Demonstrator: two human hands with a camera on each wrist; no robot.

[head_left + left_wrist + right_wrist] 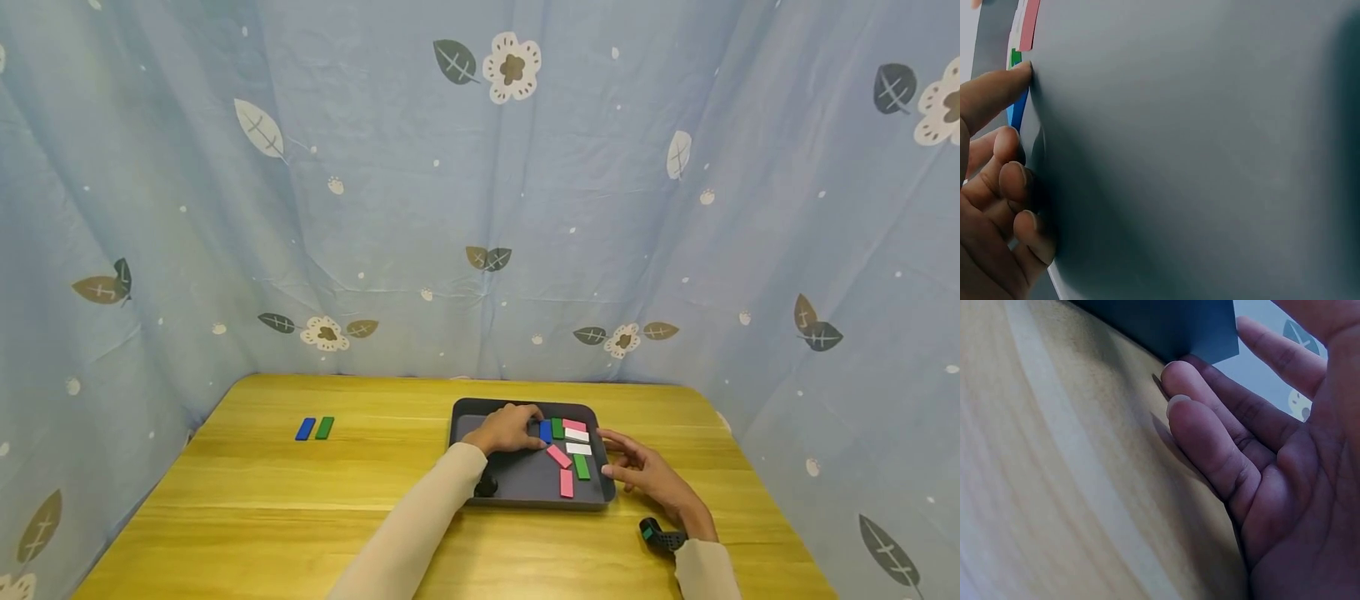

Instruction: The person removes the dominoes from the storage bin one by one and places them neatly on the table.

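Note:
My left hand (510, 428) reaches into a dark grey tray (525, 504), its thumb and index finger at opposite ends of a blue rectangular block (546, 431). In the left wrist view, the blue block (1019, 111) shows between the thumb tip and the curled fingers. Beside it lie a green block (557, 428), a pink block (574, 425) and a white block (577, 435). Outside the tray, my right hand (651, 477) rests at its right wall, fingers loosely bent and holding nothing. The right wrist view shows its fingertips by the tray's corner (1204, 331), close over the table.
More blocks lie in the tray's right half, among them a slanted pink block (558, 456) and a green block (581, 467). On the wooden table (247, 500), a blue block (305, 429) and a green block (325, 427) stand apart at the left. A patterned curtain (405, 208) hangs behind.

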